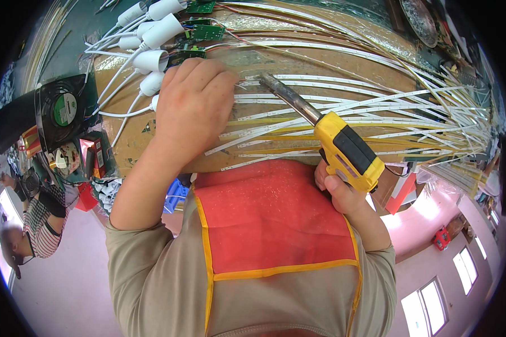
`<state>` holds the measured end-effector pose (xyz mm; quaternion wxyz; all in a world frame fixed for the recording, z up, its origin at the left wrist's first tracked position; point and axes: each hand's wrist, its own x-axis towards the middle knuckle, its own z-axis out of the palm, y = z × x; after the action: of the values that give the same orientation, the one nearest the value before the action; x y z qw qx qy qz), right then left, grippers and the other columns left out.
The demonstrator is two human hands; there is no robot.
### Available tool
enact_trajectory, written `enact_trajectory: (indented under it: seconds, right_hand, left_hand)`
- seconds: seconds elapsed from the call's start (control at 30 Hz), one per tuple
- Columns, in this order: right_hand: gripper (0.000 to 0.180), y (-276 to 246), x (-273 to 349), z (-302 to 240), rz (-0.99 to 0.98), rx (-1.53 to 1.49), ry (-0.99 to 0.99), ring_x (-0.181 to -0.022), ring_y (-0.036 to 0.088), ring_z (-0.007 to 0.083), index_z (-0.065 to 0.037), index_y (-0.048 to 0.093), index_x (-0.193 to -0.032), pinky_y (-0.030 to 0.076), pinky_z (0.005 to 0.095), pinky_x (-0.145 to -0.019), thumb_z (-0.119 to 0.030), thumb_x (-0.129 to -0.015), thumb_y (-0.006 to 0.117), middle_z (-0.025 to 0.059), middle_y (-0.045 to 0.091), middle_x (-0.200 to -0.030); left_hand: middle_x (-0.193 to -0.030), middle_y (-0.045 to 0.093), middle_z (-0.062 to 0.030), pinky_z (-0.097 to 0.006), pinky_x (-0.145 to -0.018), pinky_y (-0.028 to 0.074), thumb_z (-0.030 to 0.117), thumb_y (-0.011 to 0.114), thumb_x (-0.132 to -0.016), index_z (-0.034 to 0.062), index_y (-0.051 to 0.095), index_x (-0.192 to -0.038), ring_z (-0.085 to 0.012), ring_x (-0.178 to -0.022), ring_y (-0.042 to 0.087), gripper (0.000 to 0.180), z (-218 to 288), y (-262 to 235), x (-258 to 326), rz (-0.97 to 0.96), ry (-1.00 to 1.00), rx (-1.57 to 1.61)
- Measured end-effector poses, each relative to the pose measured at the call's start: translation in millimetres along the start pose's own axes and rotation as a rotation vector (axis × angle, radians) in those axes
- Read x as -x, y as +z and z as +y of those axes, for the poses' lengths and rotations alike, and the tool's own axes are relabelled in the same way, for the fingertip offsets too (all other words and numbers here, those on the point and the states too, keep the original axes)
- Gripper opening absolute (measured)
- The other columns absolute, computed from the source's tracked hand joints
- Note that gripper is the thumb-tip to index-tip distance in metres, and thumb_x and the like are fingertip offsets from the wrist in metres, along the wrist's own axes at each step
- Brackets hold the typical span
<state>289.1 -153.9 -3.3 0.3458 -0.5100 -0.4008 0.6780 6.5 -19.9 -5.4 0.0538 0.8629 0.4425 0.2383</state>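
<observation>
My right hand (343, 194) grips a yellow and black soldering gun (348, 149) from below, its metal barrel slanting up and left. The tip sits by the end of a white LED strip (303, 80). My left hand (195, 106) is closed just left of the tip, with curled fingers whose ends are mostly hidden behind the hand. Short thin wires show beside it, but what it pinches is out of sight. White lamp sockets (162, 31) with white cords and green circuit boards (208, 32) lie beyond it.
Many LED strips fan across the cardboard (140, 135) toward a tangled pile at the right. A black fan (64, 109) and a red box (93, 154) stand at the left. Another person (42, 224) works farther left. A metal dish (419, 22) lies at the far right.
</observation>
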Motion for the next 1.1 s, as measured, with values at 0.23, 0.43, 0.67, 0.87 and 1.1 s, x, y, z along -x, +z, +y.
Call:
enact_trajectory:
  seconds: [0.23,0.43,0.67,0.87,1.1]
  right_hand:
    - [0.046,-1,1,3,0.011,0.045,0.001,-0.064,0.047,0.0133,-0.001,0.048,-0.120,0.043,0.0287,-0.057,-0.028,-0.089,0.068,0.0036,0.048,-0.074]
    - [0.046,-2,0,4,0.010,0.062,-0.016,-0.063,0.047,0.0133,0.000,0.048,-0.121,0.043,0.0288,-0.056,-0.027,-0.089,0.067,0.0040,0.048,-0.074]
    - [0.045,-3,-1,1,0.002,0.079,-0.010,-0.063,0.048,0.0134,0.000,0.048,-0.121,0.043,0.0286,-0.056,-0.026,-0.089,0.067,0.0046,0.050,-0.075]
    - [0.046,-1,-2,0,0.006,0.090,-0.012,-0.063,0.048,0.0134,0.001,0.048,-0.123,0.043,0.0286,-0.056,-0.025,-0.089,0.066,0.0065,0.053,-0.076]
    - [0.049,-2,-3,-1,0.005,0.121,-0.026,-0.062,0.049,0.0137,0.002,0.046,-0.128,0.044,0.0288,-0.056,-0.023,-0.090,0.065,0.0074,0.053,-0.075]
  left_hand:
    - [-0.092,0.064,-0.0041,-0.038,-0.077,0.046,0.007,0.068,-0.076,0.0097,0.067,-0.092,-0.0254,-0.089,0.061,0.017,3,-8,-4,-0.049,-0.062,0.077]
    - [-0.093,0.068,-0.0060,-0.039,-0.080,0.048,0.006,0.070,-0.077,0.0070,0.068,-0.092,-0.0275,-0.091,0.063,0.015,-2,-14,-6,-0.107,-0.067,0.160]
    - [-0.091,0.067,-0.0054,-0.039,-0.079,0.048,0.005,0.068,-0.079,0.0071,0.069,-0.089,-0.0271,-0.090,0.063,0.010,-1,-15,-11,-0.150,-0.077,0.125]
    - [-0.087,0.064,-0.0042,-0.040,-0.075,0.045,0.005,0.066,-0.079,0.0101,0.067,-0.087,-0.0271,-0.087,0.060,0.010,-6,-5,-11,-0.095,-0.048,0.129]
    - [-0.088,0.064,-0.0026,-0.039,-0.076,0.044,0.006,0.067,-0.078,0.0108,0.068,-0.086,-0.0260,-0.088,0.060,0.009,-2,-4,-13,-0.087,-0.085,0.124]
